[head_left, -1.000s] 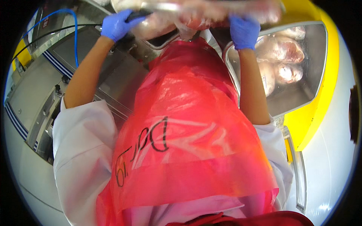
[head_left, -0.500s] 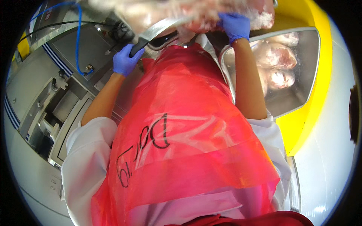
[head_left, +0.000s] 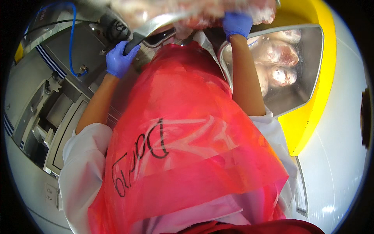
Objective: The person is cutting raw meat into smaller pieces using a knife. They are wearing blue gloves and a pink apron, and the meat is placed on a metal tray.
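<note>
A large pale-pink piece of raw meat (head_left: 194, 11), blurred, fills the top edge of the picture. In my left hand (head_left: 119, 60), gloved in blue, is the black handle of a knife (head_left: 156, 24). Its broad steel blade slants up to the right, against or just in front of the meat's near side; contact is hard to make out. My right hand (head_left: 237, 25), also blue-gloved, holds the right part of the meat's near edge, with its fingertips partly hidden there.
A metal tub (head_left: 300, 99) with several cuts of meat (head_left: 278, 54) stands at the right, beside a curved yellow frame (head_left: 325, 74). My red plastic apron (head_left: 187, 117) hangs below. At the left are grey steel cabinets (head_left: 76, 50) and a blue hose (head_left: 73, 39).
The whole view has shifted, so hands, meat and tub sit slightly farther left and up. Both hands keep their hold; the knife stays at much the same angle by the meat.
</note>
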`<state>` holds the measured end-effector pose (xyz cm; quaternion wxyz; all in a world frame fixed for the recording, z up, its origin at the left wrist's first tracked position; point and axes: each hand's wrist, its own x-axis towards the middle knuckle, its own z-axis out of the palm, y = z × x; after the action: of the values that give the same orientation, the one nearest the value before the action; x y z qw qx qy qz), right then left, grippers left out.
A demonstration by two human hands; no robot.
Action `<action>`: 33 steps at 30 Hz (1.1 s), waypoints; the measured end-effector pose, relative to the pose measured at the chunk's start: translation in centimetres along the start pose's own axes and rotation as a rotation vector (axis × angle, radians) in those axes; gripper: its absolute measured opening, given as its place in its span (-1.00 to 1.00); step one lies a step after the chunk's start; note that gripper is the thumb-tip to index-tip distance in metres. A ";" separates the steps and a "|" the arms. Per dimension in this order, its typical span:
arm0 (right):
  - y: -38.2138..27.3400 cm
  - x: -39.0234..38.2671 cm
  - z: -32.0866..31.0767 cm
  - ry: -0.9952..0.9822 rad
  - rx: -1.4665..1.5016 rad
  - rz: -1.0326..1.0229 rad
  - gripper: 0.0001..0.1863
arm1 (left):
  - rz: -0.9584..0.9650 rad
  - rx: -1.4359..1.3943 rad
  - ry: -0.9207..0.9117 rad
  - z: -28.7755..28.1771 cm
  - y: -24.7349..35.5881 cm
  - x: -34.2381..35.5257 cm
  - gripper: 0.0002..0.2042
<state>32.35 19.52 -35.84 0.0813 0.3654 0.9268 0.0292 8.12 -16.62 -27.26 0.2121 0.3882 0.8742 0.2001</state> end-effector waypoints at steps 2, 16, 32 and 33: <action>-0.5 -1.3 -0.5 -0.033 0.157 0.086 -0.70 | 0.061 0.021 0.022 -0.4 0.6 -0.1 -0.61; -2.1 -7.9 -5.8 0.183 1.648 0.986 -0.76 | 0.050 -0.039 0.030 -1.7 4.1 1.8 -0.63; -0.6 -12.2 -8.2 -0.507 0.956 0.180 -0.47 | 0.100 0.000 0.049 -6.5 11.1 3.6 -0.61; -1.1 -12.2 -8.2 -0.435 0.930 0.145 -0.48 | 0.128 -0.027 0.039 -8.4 13.2 4.5 -0.60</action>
<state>39.03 10.45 -26.29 0.0989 0.4239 0.7758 -0.4568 8.78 -6.59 -14.50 0.1869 0.4365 0.8487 0.2328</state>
